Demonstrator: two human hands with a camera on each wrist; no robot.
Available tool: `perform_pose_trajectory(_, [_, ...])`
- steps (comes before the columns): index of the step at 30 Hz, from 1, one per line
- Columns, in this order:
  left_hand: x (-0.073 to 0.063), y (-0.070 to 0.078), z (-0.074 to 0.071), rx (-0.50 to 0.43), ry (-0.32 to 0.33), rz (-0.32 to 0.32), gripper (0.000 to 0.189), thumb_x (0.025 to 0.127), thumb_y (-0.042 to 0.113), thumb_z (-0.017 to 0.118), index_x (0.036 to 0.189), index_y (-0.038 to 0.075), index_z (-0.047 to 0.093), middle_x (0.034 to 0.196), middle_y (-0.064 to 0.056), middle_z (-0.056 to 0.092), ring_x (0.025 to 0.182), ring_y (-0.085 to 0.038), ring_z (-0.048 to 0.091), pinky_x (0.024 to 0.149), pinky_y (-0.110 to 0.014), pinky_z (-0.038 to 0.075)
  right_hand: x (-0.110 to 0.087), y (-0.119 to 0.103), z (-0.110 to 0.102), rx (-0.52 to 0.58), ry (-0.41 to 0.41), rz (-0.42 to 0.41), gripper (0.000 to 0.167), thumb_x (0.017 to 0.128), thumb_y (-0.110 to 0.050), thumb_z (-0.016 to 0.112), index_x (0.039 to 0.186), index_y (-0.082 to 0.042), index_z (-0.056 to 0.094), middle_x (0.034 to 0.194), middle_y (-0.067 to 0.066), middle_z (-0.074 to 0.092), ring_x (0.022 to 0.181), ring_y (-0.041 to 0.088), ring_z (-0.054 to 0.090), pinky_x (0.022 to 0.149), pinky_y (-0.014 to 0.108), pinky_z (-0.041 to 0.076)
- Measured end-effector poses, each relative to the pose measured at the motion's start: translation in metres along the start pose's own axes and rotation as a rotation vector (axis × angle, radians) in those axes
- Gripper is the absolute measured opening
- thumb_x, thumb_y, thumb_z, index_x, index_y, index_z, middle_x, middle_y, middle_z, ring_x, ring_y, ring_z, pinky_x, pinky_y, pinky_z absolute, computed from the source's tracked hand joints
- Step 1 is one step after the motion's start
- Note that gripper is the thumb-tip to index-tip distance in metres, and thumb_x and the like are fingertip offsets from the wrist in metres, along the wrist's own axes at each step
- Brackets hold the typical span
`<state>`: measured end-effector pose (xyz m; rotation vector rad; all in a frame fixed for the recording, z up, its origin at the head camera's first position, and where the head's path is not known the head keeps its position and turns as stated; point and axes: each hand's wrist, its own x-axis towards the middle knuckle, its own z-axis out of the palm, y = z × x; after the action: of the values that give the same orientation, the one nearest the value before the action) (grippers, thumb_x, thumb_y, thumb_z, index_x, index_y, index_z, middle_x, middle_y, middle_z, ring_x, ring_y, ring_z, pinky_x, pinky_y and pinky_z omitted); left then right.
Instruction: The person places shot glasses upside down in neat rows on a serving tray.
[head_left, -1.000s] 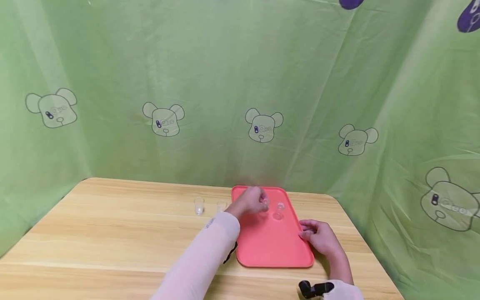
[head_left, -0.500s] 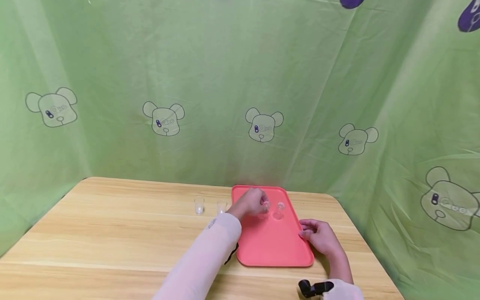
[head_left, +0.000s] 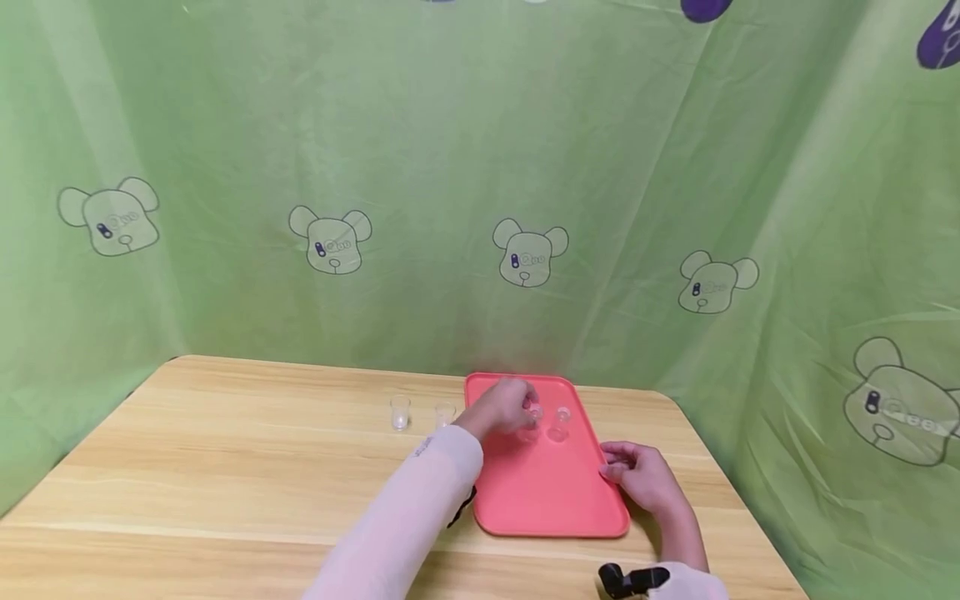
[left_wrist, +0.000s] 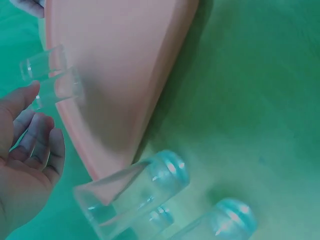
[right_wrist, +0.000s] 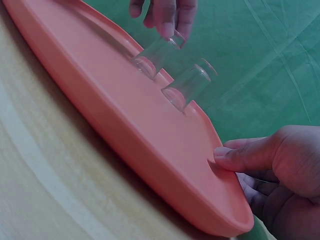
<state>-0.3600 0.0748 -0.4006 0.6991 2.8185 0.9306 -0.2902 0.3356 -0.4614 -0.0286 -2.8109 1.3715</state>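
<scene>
A coral-red tray [head_left: 551, 492] lies on the wooden table. Over its far part, my left hand [head_left: 504, 406] has thumb and fingertips at the upper end of a small clear shot glass [right_wrist: 156, 56], pinching it. That glass stands with its lower end at the tray surface. Beside it on the tray, to the right, stands a second clear shot glass [right_wrist: 186, 87]. At the tray's right edge my right hand [right_wrist: 280, 170] grips the rim, thumb on top and the other fingers beyond the edge.
Two more clear shot glasses stand on the table left of the tray, one farther left [head_left: 400, 414] and one near my left sleeve [head_left: 445, 412]. A green printed cloth [head_left: 420, 317] hangs behind the table and along its right side.
The left hand and its glass have shifted very slightly toward me and right over the tray. The right hand keeps its place at the tray's edge.
</scene>
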Motion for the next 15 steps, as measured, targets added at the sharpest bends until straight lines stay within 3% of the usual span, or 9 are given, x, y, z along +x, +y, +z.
perform_pose_trajectory(6, [-0.004, 0.006, -0.014, 0.061, -0.037, 0.090, 0.035, 0.095, 0.019, 0.073, 0.127, 0.006, 0.070, 0.110, -0.004, 0.067, 0.096, -0.014, 0.058, 0.082, -0.024, 0.049, -0.001, 0.001, 0.001, -0.007, 0.004, -0.004, 0.039, 0.092, 0.004, 0.067, 0.130, 0.010, 0.061, 0.110, 0.018, 0.069, 0.093, 0.023, 0.066, 0.074, 0.025, 0.055])
perform_pose_trajectory(10, [-0.009, 0.006, -0.026, 0.092, -0.024, 0.176, 0.036, 0.093, 0.019, 0.076, 0.125, 0.005, 0.070, 0.118, -0.008, 0.070, 0.110, -0.019, 0.064, 0.090, -0.025, 0.052, 0.000, -0.001, 0.001, -0.002, 0.003, -0.009, 0.039, 0.092, 0.003, 0.067, 0.130, 0.011, 0.061, 0.110, 0.020, 0.069, 0.093, 0.023, 0.066, 0.074, 0.025, 0.055])
perform_pose_trajectory(15, [-0.018, 0.000, -0.041, 0.129, -0.006, 0.235, 0.035, 0.091, 0.016, 0.077, 0.124, 0.005, 0.070, 0.117, -0.009, 0.071, 0.111, -0.021, 0.065, 0.091, -0.026, 0.053, 0.000, -0.002, 0.001, -0.001, 0.008, -0.018, 0.039, 0.092, 0.004, 0.068, 0.130, 0.012, 0.061, 0.110, 0.020, 0.069, 0.094, 0.024, 0.066, 0.074, 0.025, 0.055])
